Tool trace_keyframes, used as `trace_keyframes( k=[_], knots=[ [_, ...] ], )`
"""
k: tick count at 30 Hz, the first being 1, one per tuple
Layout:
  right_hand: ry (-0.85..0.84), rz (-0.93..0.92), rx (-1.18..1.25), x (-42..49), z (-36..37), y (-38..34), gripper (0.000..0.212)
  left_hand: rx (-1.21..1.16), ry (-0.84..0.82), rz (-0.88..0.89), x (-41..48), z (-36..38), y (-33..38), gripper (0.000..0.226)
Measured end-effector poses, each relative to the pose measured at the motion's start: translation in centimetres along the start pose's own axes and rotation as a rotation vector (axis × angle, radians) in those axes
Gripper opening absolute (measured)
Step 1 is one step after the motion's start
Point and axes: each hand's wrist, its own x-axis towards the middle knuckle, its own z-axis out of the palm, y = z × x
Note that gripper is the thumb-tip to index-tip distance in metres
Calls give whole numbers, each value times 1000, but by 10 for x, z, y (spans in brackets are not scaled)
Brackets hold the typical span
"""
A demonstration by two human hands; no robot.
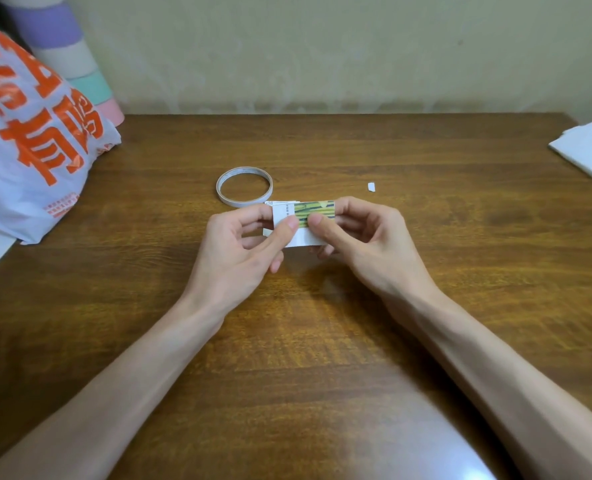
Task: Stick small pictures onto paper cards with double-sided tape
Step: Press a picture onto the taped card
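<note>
Left hand (249, 244) and right hand (360, 237) reaching forward, both pinching white paper card (299, 233) bearing green picture (313, 210), thumbs pressing on top, above worktop (322, 341) centre. Tape roll (244, 187) lying at 11 o'clock from card.

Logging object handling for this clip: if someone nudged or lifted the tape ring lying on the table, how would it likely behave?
The tape roll is a thin, nearly used-up hoop, so it is probably very light and would slide at a nudge. It lies flat on the table, so it is unlikely to roll unless tipped onto its edge. With so narrow a wall, it may flex slightly if pinched.
</note>
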Motion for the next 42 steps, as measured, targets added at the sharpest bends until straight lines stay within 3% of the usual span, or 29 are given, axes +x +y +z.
trace_keyframes(
  k=[9,17,32,42],
  knots=[
    [-6,-20,22,0,0,4,31,-3,-12,-4,0,-2,4,17],
    [-6,-39,40,0,2,4,7,11,-44,-1,-3,0,4,18],
    [-14,-14,80,-2,4,4,19,7,-1,16,-2,0,2,17],
    [-1,-9,103,-1,5,6,14,20,-34,22,-2,0,3,14]
  ],
)
